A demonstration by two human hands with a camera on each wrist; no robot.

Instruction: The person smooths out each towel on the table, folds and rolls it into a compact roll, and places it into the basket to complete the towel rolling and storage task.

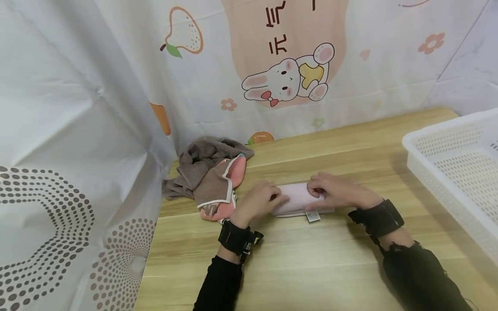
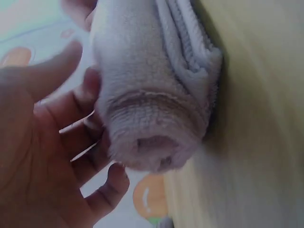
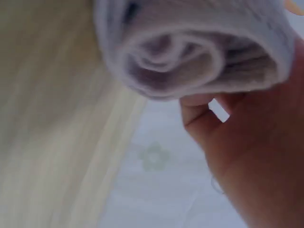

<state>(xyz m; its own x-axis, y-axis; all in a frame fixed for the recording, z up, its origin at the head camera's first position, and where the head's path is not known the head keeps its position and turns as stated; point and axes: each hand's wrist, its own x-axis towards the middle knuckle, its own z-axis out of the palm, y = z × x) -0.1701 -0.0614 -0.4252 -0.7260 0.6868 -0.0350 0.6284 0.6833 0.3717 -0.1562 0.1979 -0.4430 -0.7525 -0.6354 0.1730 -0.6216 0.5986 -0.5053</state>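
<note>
A pale pink towel, partly rolled up, lies on the wooden table between both hands. Its spiral end shows in the right wrist view, and a white label sticks out at its near edge. My left hand is at the left end of the roll. Its fingers bend loosely with their tips against the towel's side, while the thumb stands apart from the cloth. My right hand grips the right end, fingers curled over it and thumb at the near side. The roll hides part of these fingers in the right wrist view.
A heap of grey-brown cloth with a pink-and-brown, white-edged piece lies left of the hands. On the right stands a white perforated plastic basket. A printed curtain hangs behind the table.
</note>
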